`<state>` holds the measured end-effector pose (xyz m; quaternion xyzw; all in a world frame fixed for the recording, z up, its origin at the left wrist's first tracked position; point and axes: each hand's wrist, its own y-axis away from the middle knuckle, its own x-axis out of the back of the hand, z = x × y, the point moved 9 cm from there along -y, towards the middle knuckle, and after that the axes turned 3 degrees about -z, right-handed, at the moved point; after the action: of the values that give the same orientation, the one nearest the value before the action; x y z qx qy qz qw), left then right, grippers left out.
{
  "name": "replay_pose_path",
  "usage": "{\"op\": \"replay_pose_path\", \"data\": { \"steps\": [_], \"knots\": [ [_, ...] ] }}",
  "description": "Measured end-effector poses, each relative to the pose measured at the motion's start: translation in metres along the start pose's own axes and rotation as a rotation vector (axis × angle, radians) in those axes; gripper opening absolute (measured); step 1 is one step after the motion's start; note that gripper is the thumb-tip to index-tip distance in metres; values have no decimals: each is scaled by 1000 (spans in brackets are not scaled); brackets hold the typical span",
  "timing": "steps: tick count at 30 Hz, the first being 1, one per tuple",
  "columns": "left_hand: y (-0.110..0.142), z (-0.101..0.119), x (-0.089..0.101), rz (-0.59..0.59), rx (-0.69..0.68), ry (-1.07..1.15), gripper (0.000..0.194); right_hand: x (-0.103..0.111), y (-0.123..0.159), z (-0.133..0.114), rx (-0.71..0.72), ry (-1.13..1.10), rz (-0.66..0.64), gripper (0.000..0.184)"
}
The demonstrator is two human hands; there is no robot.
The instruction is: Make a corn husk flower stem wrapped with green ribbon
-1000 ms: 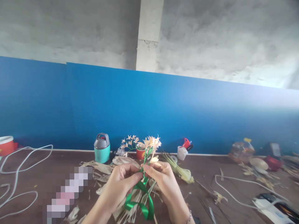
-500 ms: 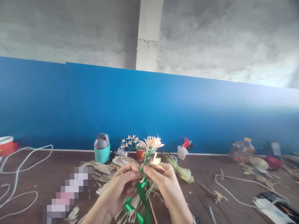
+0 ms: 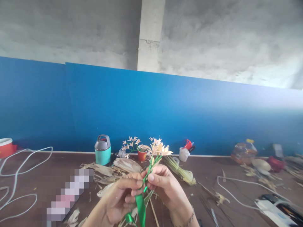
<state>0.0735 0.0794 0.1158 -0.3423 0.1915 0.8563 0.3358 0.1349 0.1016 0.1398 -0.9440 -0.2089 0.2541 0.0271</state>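
Between my hands rises a flower stem wrapped in green, topped by a cluster of pale cream flowers. My left hand pinches the lower stem between thumb and fingers, where a green ribbon hangs down. A loop of the ribbon dangles lower, below the left fingers. Higher on the same stem, my right hand pinches with thumb and forefinger, just under the flowers. Dried husks and straw-like strips lie on the table behind and below both hands.
On the brown table stand a teal flask, a red cup with small flowers and a white cup. A straw bundle lies right of my hands. White cables spread left; a phone-like object lies right.
The flower stem has tilted, its head shifting right and lower. My right hand has turned and now grips with curled fingers; the ribbon hangs straighter below my left hand.
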Motion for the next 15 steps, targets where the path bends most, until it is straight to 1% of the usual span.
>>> {"op": "replay_pose_path", "data": {
  "steps": [3,6,9,12,14,15],
  "knots": [
    [0,-2,-1,-14,9,-2,22,-1,0,-3,46,-11,26,19],
    [0,-1,3,22,-22,-58,22,0,1,-4,64,-17,81,22],
    [1,6,10,90,-110,-119,21,2,3,-5,58,4,157,26],
    [5,17,15,171,-219,-202,23,2,5,-6,55,19,199,29],
    [8,26,14,218,-288,-318,24,0,6,-10,81,55,203,31],
    [11,31,12,247,-328,-411,23,0,6,-12,100,92,205,31]
  ]
}}
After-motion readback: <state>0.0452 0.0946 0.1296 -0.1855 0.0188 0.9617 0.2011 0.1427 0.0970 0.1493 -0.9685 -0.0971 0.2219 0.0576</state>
